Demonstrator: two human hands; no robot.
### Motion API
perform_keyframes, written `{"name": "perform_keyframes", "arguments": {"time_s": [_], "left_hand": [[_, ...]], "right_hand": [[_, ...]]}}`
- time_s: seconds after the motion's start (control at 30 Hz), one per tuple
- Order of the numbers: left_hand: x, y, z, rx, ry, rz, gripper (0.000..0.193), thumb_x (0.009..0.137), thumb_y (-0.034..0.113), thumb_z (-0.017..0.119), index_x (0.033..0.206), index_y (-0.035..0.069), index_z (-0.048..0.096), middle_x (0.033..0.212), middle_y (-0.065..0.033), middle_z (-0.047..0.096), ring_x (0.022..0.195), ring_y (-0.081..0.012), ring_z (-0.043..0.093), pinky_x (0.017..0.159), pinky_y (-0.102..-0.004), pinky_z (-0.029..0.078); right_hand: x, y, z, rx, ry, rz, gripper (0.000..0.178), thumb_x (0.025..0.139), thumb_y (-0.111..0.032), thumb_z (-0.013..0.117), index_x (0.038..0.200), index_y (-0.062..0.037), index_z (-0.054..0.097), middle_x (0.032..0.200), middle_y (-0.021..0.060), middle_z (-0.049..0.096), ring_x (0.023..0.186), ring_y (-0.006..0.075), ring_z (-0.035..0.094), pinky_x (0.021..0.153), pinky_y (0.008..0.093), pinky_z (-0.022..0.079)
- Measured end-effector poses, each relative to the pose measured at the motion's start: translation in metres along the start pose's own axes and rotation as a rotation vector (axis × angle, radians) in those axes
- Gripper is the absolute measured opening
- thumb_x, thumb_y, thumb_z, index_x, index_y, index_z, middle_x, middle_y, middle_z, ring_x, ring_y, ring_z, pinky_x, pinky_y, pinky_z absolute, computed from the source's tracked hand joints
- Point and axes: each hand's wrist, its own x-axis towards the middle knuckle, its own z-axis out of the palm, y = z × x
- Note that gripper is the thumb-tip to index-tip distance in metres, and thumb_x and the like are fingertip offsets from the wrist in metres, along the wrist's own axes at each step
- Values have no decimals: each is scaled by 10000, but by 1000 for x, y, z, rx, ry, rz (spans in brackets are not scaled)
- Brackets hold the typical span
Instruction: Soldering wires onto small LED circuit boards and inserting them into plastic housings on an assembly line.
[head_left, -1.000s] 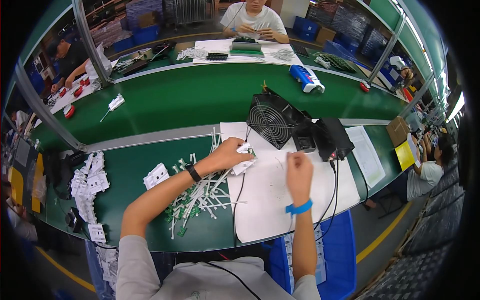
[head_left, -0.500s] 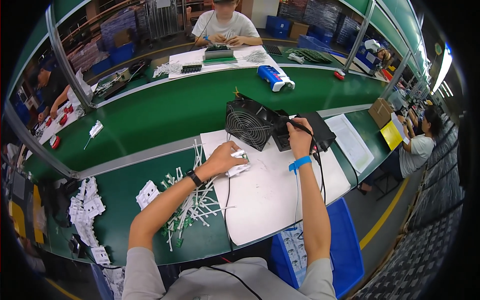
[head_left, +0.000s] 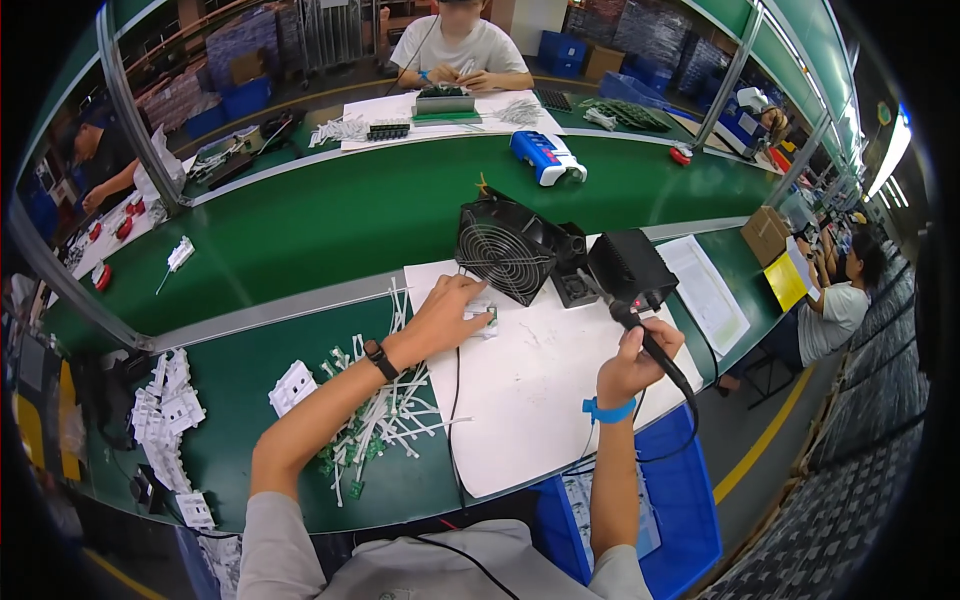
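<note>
My left hand [head_left: 448, 318], with a dark band at its wrist, holds a white plastic housing [head_left: 484, 328] with a small green circuit board down on the white work sheet [head_left: 530, 400]; the fingers cover part of it. In my right hand [head_left: 633, 368], at the right of the sheet, is a soldering iron [head_left: 660, 358] with a black handle and cord. Its front end points up and left, toward the black iron stand [head_left: 576, 290]. A blue strap [head_left: 608, 410] circles my right wrist.
Behind my hands stand a black fan [head_left: 505, 250] and a black box-shaped unit [head_left: 632, 268]. White leads with green boards [head_left: 375, 425] lie left of the sheet, near white housings [head_left: 170, 410]. A blue bin [head_left: 685, 490] sits at lower right. Across the green belt [head_left: 400, 205] sits a person [head_left: 460, 50].
My right hand has drawn the soldering iron away from the stand, down and to the right. My left hand stays at the housing, its fingers lying further over it.
</note>
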Motion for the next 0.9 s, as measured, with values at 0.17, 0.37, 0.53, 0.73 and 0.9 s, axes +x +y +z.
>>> {"name": "perform_keyframes", "arguments": {"time_s": [0.17,0.37,0.53,0.73,0.9], "left_hand": [[-24,-4,-3,229,10,164,642,871,222,740,1414,-31,511,1278,-211,601,1229,-369,512,1055,-437,438],[-26,-19,-16,151,-4,103,521,870,158,731,1337,8,556,1264,-187,614,1210,-375,538,1045,-447,451],[-30,-22,-9,187,24,212,466,896,119,706,1342,58,586,1330,-174,595,1263,-368,522,1074,-448,447],[-31,-21,-5,306,39,230,420,929,117,668,1347,142,638,1363,-179,563,1275,-362,506,1067,-448,465],[-30,-18,-7,341,17,229,418,919,98,669,1336,119,645,1353,-198,559,1258,-365,512,1052,-447,476]], "right_hand": [[-12,-12,8,5,-224,268,160,913,8,643,1068,4,603,928,64,602,808,120,569,772,272,472],[-35,-17,40,60,-367,343,185,928,-8,743,1026,-11,587,851,36,630,748,73,576,663,204,453],[-36,-9,56,3,-471,377,145,948,-38,724,1014,-1,600,762,30,651,662,60,556,574,198,419],[-50,13,53,-86,-568,412,152,940,-84,743,972,-7,615,750,36,649,628,56,539,560,205,415],[-56,19,56,-49,-525,402,153,956,-93,734,966,-4,610,753,40,647,622,64,543,556,210,424]]}}
